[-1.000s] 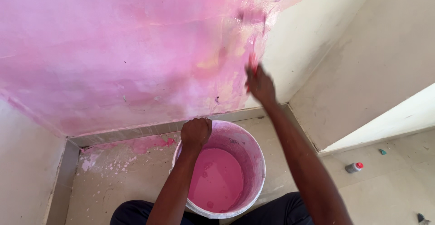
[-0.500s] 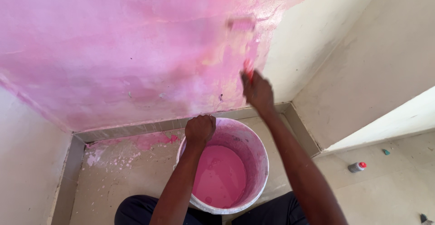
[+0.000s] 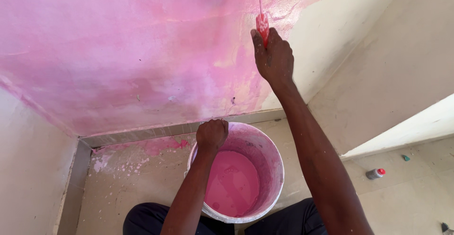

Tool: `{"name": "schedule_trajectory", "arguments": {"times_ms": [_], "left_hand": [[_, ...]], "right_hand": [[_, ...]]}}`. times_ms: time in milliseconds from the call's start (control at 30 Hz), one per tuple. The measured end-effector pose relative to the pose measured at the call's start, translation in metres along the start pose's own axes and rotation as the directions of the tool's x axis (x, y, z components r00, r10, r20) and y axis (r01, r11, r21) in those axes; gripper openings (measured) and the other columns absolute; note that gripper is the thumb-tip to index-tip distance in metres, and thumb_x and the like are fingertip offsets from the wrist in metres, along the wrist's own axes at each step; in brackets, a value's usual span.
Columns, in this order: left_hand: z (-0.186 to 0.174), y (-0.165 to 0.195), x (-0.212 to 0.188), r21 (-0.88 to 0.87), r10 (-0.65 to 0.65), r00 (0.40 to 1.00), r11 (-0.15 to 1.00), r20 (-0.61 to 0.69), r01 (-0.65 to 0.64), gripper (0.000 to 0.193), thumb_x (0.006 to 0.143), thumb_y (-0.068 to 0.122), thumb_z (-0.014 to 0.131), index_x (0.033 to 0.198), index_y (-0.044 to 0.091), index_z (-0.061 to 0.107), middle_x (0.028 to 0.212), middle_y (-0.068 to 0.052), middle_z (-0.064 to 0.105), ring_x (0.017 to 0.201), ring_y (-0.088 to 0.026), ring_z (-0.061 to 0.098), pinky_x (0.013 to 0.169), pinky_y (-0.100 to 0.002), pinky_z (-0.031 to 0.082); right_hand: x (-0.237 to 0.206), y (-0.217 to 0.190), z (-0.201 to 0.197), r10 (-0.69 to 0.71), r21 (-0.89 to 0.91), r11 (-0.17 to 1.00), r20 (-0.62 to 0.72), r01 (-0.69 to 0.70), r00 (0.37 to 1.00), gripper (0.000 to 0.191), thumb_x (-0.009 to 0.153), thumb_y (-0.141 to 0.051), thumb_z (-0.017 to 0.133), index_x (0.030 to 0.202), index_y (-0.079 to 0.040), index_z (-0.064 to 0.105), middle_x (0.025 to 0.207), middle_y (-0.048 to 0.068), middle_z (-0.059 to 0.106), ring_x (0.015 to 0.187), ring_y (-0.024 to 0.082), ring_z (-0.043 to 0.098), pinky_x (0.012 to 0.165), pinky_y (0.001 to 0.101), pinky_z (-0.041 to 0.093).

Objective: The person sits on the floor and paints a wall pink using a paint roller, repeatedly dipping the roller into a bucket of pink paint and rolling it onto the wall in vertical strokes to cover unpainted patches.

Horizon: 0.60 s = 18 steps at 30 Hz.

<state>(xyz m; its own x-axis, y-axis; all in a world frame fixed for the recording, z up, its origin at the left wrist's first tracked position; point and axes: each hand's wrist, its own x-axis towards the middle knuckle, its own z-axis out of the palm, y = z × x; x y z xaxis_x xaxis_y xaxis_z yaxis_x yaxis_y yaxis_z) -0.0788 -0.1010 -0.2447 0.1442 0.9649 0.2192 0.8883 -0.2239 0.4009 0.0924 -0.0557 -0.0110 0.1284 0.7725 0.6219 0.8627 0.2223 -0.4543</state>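
A broad wall (image 3: 118,50) washed in wet pink paint fills most of the view, meeting a pale floor (image 3: 142,187) with pink splashes along the skirting. On that floor, just below the wall, stands a white bucket (image 3: 276,169) holding pink paint — the left hand (image 3: 212,134) sits on its far rim with the fingers clenched around the edge. Higher up, the right hand (image 3: 273,57) grasps the red handle of a brush (image 3: 262,26) pressed against the wall at the edge of the painted area, and a small red-capped bottle (image 3: 375,173) lies well apart on the floor to the right.
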Motion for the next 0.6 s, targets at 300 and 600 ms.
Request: {"name": "schedule_trajectory", "arguments": {"times_ms": [300,600], "left_hand": [[0.0,-0.001,0.003,0.013,-0.008,1.0,1.0,0.017,0.008,0.056,0.102,0.032,0.038,0.071,0.004,0.075,0.077,-0.024,0.072,0.072,-0.04,0.073,0.077,-0.051,0.058],[0.002,-0.004,0.002,0.025,-0.009,1.0,1.0,-0.016,0.01,0.055,0.101,0.033,0.04,0.071,0.003,0.075,0.076,-0.024,0.072,0.072,-0.04,0.073,0.075,-0.051,0.058]], "right_hand": [[-0.112,0.074,0.042,0.178,-0.228,0.967,0.267,-0.117,0.947,0.054,0.104,-0.055,0.045,0.096,-0.003,0.057,0.069,0.027,0.065,0.068,0.049,0.068,0.062,0.0604,0.052],[-0.126,0.086,0.048,0.225,-0.156,0.969,0.217,-0.194,0.95,0.053,0.103,-0.053,0.047,0.093,-0.003,0.059,0.063,0.025,0.063,0.063,0.046,0.067,0.06,0.0577,0.05]]}}
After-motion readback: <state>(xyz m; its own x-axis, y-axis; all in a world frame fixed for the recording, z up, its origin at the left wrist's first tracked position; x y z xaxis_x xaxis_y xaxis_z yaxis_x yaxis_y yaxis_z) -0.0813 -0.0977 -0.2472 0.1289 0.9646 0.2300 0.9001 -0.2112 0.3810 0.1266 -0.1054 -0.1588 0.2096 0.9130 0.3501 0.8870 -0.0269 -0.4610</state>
